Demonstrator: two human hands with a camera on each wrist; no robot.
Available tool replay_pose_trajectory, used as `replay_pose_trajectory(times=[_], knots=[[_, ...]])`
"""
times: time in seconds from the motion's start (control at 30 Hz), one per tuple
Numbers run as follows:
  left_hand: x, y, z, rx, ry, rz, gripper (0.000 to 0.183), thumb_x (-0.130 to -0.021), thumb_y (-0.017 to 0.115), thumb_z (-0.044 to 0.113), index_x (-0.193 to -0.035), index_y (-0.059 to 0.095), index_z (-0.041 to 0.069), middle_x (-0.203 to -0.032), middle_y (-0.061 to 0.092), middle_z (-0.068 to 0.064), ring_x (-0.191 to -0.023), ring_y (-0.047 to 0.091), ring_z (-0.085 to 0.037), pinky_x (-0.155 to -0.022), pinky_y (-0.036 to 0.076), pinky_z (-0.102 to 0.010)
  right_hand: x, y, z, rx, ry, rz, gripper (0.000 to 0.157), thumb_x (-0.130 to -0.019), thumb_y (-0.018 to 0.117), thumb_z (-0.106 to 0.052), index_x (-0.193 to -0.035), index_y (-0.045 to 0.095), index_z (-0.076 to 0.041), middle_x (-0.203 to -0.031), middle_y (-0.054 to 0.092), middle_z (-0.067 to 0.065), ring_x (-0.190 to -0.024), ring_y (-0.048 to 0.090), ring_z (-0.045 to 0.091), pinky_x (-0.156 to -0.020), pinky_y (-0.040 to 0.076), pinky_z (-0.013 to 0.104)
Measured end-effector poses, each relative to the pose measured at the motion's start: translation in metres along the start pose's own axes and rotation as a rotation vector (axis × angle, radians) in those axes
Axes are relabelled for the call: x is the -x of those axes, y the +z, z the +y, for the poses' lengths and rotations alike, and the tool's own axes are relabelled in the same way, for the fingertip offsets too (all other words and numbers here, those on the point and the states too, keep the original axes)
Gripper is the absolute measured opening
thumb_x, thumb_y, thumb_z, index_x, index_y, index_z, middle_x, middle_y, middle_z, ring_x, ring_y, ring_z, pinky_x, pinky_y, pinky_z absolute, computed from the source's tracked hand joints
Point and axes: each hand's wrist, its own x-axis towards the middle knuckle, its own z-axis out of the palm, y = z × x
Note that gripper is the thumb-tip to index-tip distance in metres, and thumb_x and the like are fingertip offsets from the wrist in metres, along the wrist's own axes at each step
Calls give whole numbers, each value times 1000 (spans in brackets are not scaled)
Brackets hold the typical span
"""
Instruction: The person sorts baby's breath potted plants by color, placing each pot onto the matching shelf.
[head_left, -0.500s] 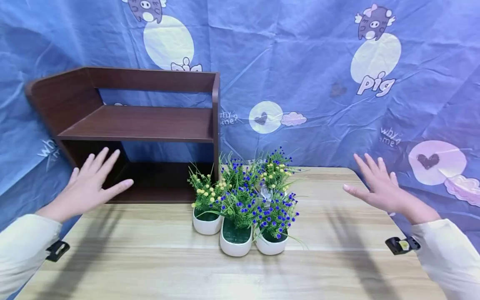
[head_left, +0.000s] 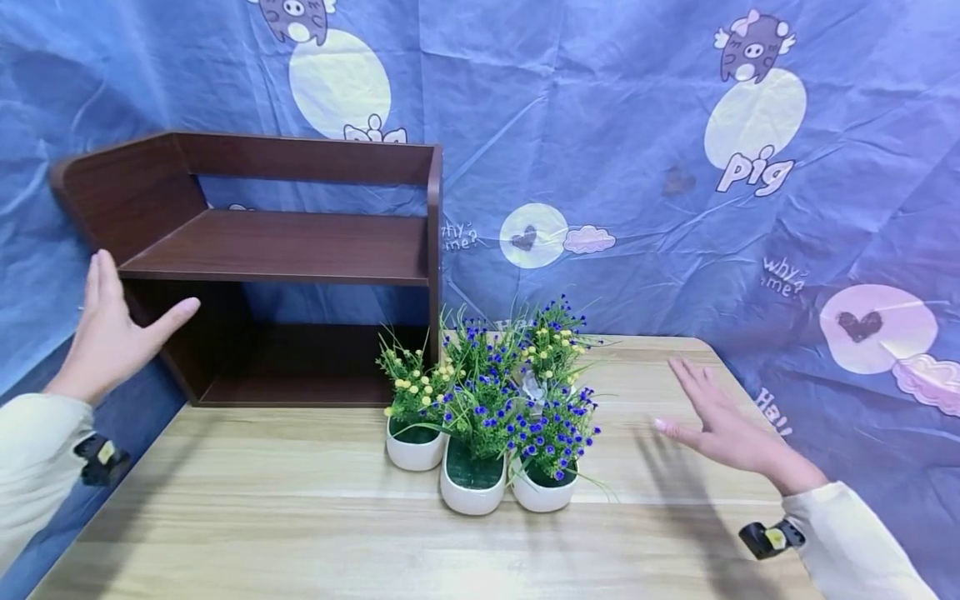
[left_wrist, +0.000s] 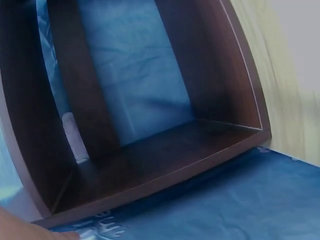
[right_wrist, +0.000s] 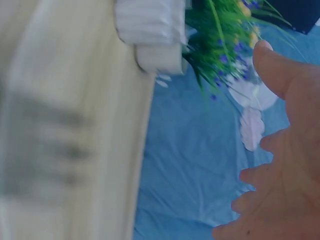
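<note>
A dark brown two-tier wooden shelf (head_left: 277,246) stands at the back left of the table. My left hand (head_left: 108,346) is raised by the shelf's left side panel, fingers straight and thumb spread, holding nothing. Whether it touches the panel I cannot tell. At the shelf's right end, several artificial potted plants crowd together: a yellow-flowered one in a white pot (head_left: 415,450), blue-flowered ones in a middle white pot (head_left: 472,492) and a right white pot (head_left: 545,493), and more behind, their pots mostly hidden. Right of these plants my right hand (head_left: 723,429) hovers with straight fingers, apart from them.
The light wood table (head_left: 360,533) extends in front of the plants and to their right. A blue printed cloth (head_left: 637,108) hangs behind it and down its sides. Both sleeves carry a black wrist camera (head_left: 771,539).
My left hand has moved left, from in front of the shelf's lower opening to its left side. The right hand has come lower and closer to the plants. Shelf and pots stay put.
</note>
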Motion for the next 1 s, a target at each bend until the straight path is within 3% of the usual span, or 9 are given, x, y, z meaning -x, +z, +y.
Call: replay_pose_trajectory(times=[0.27,0.5,0.57,0.7,0.77,0.93,1.0], knots=[[-10,5,-11,95,-93,95,99,-82,57,39,-138,-20,10,-144,-21,-6,-131,-18,-18,-106,-7,-37,15,44,-7,-169,72,-56,89,-80,64,-30,-144,2,-22,-146,-2,22,-129,-7,45,-94,2,65],[-18,9,-16,129,-175,147,98,-81,56,43,-139,-17,10,-146,-14,-8,-133,-11,-23,-107,-4,-39,24,78,-21,-253,57,-64,92,-76,67,-33,-143,6,-24,-148,3,12,-132,3,40,-97,9,62],[-19,10,-17,144,-198,166,99,-80,56,44,-140,-16,12,-147,-11,-8,-133,-9,-24,-107,-3,-39,25,87,-26,-269,41,-57,93,-75,69,-32,-143,6,-24,-148,6,10,-132,6,39,-99,10,57],[-22,14,-17,182,-248,210,100,-78,58,45,-141,-15,17,-148,-6,-8,-134,-5,-24,-107,-1,-38,27,102,-38,-303,26,-53,95,-74,70,-30,-144,6,-22,-148,9,9,-131,13,35,-105,8,29],[-23,16,-17,199,-260,235,100,-77,59,45,-141,-14,19,-148,-4,-6,-134,-3,-22,-107,0,-36,28,109,-44,-346,31,-69,97,-74,70,-30,-144,5,-18,-147,10,12,-130,18,35,-102,11,25],[-25,21,-17,233,-279,278,99,-76,61,44,-142,-10,21,-148,-2,-1,-134,-2,-14,-107,0,-28,29,123,-59,-452,116,-74,100,-72,70,-31,-142,5,-5,-140,23,23,-124,31,38,-97,23,47],[-25,24,-16,248,-290,294,99,-76,62,44,-142,-8,22,-148,-1,2,-134,-1,-11,-106,0,-26,28,128,-65,-444,162,-41,100,-71,71,-34,-142,8,-4,-139,27,23,-124,31,37,-97,24,49]])
